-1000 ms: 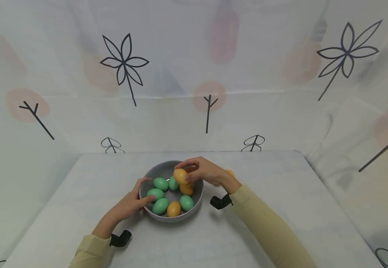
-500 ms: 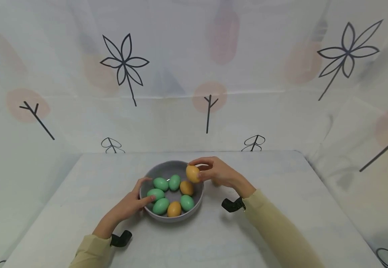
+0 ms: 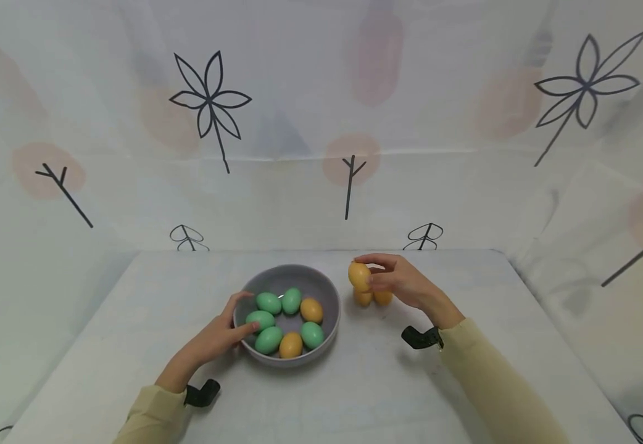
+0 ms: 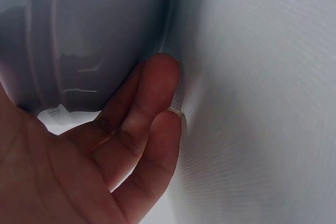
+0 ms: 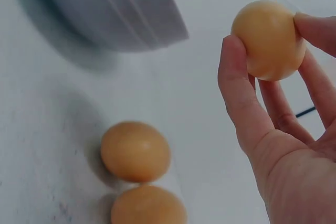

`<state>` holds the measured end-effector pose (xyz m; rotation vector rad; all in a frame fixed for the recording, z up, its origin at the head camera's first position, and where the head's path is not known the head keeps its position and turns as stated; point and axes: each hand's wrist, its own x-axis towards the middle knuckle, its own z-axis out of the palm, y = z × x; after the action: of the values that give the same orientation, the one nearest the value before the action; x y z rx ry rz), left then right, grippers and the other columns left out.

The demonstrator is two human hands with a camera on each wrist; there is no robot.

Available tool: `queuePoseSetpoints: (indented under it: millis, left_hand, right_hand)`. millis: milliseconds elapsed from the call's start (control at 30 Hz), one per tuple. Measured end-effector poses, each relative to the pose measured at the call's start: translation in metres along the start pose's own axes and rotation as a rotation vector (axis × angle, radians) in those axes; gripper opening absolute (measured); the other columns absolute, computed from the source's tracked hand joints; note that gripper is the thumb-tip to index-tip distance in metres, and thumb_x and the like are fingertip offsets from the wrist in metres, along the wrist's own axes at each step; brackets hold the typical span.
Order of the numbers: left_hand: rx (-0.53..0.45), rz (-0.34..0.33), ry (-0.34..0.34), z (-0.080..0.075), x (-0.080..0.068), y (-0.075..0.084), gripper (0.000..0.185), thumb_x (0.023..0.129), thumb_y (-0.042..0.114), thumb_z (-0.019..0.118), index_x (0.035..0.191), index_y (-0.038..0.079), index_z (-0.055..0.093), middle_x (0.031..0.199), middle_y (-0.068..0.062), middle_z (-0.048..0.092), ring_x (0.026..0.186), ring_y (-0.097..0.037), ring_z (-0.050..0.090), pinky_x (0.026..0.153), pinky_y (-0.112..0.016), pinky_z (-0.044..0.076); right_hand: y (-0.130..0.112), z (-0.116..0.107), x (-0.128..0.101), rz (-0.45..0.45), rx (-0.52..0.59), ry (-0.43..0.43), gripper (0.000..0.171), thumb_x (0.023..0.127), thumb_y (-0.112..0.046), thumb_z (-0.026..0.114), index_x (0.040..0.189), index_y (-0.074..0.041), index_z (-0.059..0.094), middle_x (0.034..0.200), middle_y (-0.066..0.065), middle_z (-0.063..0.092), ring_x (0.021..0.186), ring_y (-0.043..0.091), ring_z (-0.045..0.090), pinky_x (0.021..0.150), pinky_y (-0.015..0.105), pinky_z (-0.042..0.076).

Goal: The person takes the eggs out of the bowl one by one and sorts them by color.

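Note:
My right hand pinches a yellow-orange egg between thumb and fingertips, raised over the table right of the grey bowl. Beneath it, two more orange eggs lie side by side on the table. With its thumb over the rim and its other fingers outside, my left hand holds the bowl's left side. In the left wrist view, those fingers lie low along the bowl's outer wall. Inside the bowl are several green eggs and two orange eggs.
A white cloth covers the table. Behind it rises a printed fabric backdrop with line-drawn plants, which also hangs at both sides. Each wrist bears a small black camera.
My right hand has carried the egg from above the bowl out to the right, over the eggs on the table. The left hand keeps its hold on the bowl.

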<state>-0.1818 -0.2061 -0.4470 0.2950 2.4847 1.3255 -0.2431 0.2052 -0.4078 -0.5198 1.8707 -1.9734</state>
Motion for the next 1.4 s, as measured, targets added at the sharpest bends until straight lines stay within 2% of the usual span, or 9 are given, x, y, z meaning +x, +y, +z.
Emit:
queuePoseSetpoints:
  millis: [133, 267, 500, 733, 900, 1067, 1133, 1300, 1400]
  left_hand:
    - [0.003, -0.001, 0.004, 0.0, 0.001, -0.001, 0.066, 0.096, 0.042, 0.064, 0.148, 0.029, 0.026, 0.111, -0.016, 0.054, 0.074, -0.023, 0.052, 0.067, -0.037, 0.042]
    - [0.01, 0.004, 0.008, 0.0, 0.001, -0.003, 0.066, 0.096, 0.041, 0.064, 0.148, 0.028, 0.027, 0.119, -0.017, 0.051, 0.075, -0.023, 0.053, 0.067, -0.037, 0.042]
    - [0.026, -0.005, 0.003, -0.001, 0.002, -0.003, 0.065, 0.096, 0.043, 0.064, 0.147, 0.03, 0.027, 0.104, -0.015, 0.054, 0.072, -0.023, 0.052, 0.067, -0.037, 0.042]
    - [0.02, 0.0, 0.013, -0.001, 0.002, -0.004, 0.065, 0.095, 0.042, 0.065, 0.147, 0.03, 0.028, 0.126, -0.019, 0.048, 0.079, -0.024, 0.054, 0.068, -0.037, 0.043]
    - [0.022, 0.002, 0.012, -0.001, 0.002, -0.003, 0.065, 0.095, 0.042, 0.064, 0.147, 0.029, 0.028, 0.13, -0.021, 0.045, 0.089, -0.027, 0.054, 0.069, -0.038, 0.043]
    - [0.024, 0.001, 0.012, -0.002, 0.001, -0.002, 0.065, 0.096, 0.042, 0.064, 0.147, 0.029, 0.028, 0.137, -0.021, 0.042, 0.097, -0.03, 0.054, 0.071, -0.038, 0.044]
    - [0.03, -0.002, 0.012, -0.002, 0.001, -0.003, 0.065, 0.096, 0.043, 0.064, 0.148, 0.029, 0.027, 0.133, -0.02, 0.045, 0.094, -0.029, 0.054, 0.071, -0.038, 0.043]
    - [0.04, 0.004, 0.012, -0.002, 0.003, -0.004, 0.066, 0.095, 0.045, 0.064, 0.147, 0.031, 0.027, 0.12, -0.017, 0.05, 0.084, -0.025, 0.054, 0.069, -0.038, 0.042]
    - [0.04, 0.009, 0.012, -0.002, 0.003, -0.004, 0.065, 0.095, 0.045, 0.064, 0.147, 0.031, 0.028, 0.125, -0.017, 0.048, 0.086, -0.025, 0.054, 0.069, -0.038, 0.042]
  right_hand:
    - [0.004, -0.012, -0.008, 0.022, 0.002, 0.03, 0.048, 0.089, 0.005, 0.067, 0.135, -0.003, 0.058, 0.131, 0.01, 0.058, 0.11, 0.022, 0.061, 0.088, 0.037, 0.052]
    - [0.007, -0.022, -0.017, 0.026, -0.048, 0.071, 0.055, 0.087, 0.004, 0.069, 0.138, 0.002, 0.052, 0.132, 0.01, 0.057, 0.114, 0.021, 0.06, 0.089, 0.037, 0.052]
    - [0.014, -0.041, -0.035, 0.036, -0.117, 0.134, 0.059, 0.086, 0.003, 0.071, 0.14, 0.003, 0.047, 0.133, 0.008, 0.054, 0.117, 0.02, 0.057, 0.091, 0.034, 0.051]
    - [0.024, -0.057, -0.051, 0.054, -0.143, 0.178, 0.065, 0.087, 0.001, 0.071, 0.143, 0.005, 0.039, 0.139, 0.015, 0.043, 0.114, 0.016, 0.057, 0.089, 0.033, 0.052]
    - [0.034, -0.065, -0.057, 0.056, -0.159, 0.271, 0.064, 0.088, 0.003, 0.069, 0.145, 0.004, 0.038, 0.141, 0.014, 0.039, 0.111, 0.014, 0.057, 0.088, 0.029, 0.051]
    - [0.043, -0.072, -0.059, 0.079, -0.264, 0.344, 0.065, 0.087, -0.005, 0.075, 0.144, 0.003, 0.045, 0.143, 0.018, 0.043, 0.119, 0.022, 0.052, 0.09, 0.024, 0.047]
    - [0.047, -0.075, -0.058, 0.094, -0.311, 0.353, 0.065, 0.086, -0.008, 0.076, 0.144, 0.001, 0.046, 0.146, 0.02, 0.043, 0.125, 0.028, 0.049, 0.096, 0.028, 0.044]
    - [0.053, -0.077, -0.054, 0.14, -0.391, 0.347, 0.066, 0.086, -0.011, 0.078, 0.143, 0.0, 0.048, 0.147, 0.022, 0.043, 0.131, 0.04, 0.045, 0.108, 0.053, 0.03]
    - [0.054, -0.076, -0.053, 0.161, -0.428, 0.331, 0.066, 0.086, -0.013, 0.078, 0.143, -0.001, 0.048, 0.147, 0.022, 0.045, 0.132, 0.042, 0.045, 0.109, 0.06, 0.026]
